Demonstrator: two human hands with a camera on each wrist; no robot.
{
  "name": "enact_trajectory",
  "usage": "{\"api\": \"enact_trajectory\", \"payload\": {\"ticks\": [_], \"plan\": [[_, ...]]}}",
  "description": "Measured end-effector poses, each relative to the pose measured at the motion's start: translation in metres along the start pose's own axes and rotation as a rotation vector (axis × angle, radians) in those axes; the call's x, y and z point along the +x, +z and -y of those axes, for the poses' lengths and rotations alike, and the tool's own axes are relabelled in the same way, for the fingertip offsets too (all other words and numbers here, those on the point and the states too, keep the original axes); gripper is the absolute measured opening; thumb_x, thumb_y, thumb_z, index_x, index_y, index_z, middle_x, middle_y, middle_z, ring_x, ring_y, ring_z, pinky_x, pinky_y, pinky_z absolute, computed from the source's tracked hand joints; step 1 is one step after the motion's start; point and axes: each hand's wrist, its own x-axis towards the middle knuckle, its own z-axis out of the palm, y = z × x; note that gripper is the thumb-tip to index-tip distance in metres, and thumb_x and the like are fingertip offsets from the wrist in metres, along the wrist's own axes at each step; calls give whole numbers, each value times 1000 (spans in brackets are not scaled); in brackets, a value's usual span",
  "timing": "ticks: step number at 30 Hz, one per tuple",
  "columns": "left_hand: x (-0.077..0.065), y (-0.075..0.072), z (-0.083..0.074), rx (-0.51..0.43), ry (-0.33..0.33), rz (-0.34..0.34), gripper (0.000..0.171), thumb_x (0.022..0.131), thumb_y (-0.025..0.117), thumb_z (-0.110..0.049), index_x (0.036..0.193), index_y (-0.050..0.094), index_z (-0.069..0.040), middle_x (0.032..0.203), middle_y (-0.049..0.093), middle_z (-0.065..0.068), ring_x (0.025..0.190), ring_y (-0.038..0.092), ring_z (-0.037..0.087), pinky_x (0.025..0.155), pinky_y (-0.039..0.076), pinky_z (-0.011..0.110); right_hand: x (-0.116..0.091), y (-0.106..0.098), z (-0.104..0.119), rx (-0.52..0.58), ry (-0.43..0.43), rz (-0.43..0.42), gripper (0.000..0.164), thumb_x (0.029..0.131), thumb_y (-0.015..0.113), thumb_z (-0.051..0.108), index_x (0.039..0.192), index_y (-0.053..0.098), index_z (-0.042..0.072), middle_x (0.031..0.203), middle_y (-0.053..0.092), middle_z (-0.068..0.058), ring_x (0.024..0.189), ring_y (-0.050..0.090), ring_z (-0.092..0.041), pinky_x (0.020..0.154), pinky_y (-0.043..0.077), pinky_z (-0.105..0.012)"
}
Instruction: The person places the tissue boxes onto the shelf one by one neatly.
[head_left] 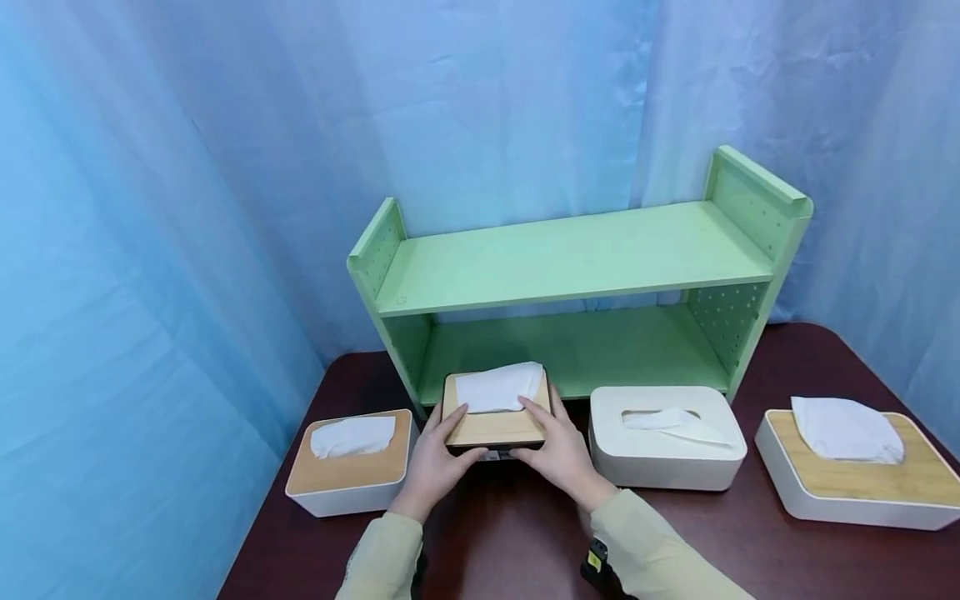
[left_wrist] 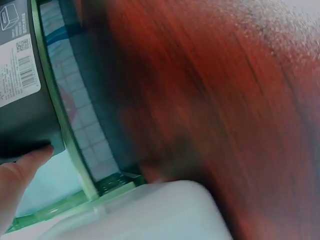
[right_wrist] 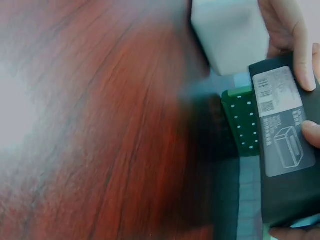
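My left hand [head_left: 435, 467] and right hand [head_left: 558, 454] hold a black tissue box [head_left: 487, 429] from its two sides, thumbs on its near face. It has a light wooden lid with a white tissue [head_left: 497, 388] sticking out. The box is raised at the front of a green two-tier shelf [head_left: 573, 254], overlapping the edge of its lower board. In the right wrist view, a printed label [right_wrist: 285, 122] shows on the dark side of the box; the left wrist view shows a white label [left_wrist: 17, 70] on it.
A white tissue box with a wooden lid [head_left: 337, 471] stands left of my hands. Just right of them is an all-white tissue box [head_left: 667, 462]. Farther right sits another wooden-lidded box [head_left: 840, 496]. All stand on the dark red table [head_left: 495, 542], with blue curtains [head_left: 525, 108] behind.
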Motion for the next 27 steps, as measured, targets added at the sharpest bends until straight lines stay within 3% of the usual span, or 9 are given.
{"api": "enact_trajectory", "payload": {"ticks": [8,16,27], "plan": [[2,6,4,-39,-29,9,72,75,81,-22,138,50,-8,150,24,30,133,36,44,98,43,48,6,2,-9,12,3,51,75,69,84,13,137,52,14,155,14,-26,121,49,-46,86,49,-49],[8,7,3,-14,-33,21,73,80,76,-22,143,42,-7,150,20,31,134,33,44,99,43,49,17,-3,-12,-81,-40,118,72,75,79,11,140,49,16,154,15,-29,114,54,-46,82,50,-50],[31,7,-2,37,-58,-12,66,83,74,-25,141,46,-9,148,26,32,134,34,44,101,40,52,31,-11,-6,-82,10,126,64,83,73,18,141,46,14,151,20,-30,118,51,-46,91,47,-53]]}}
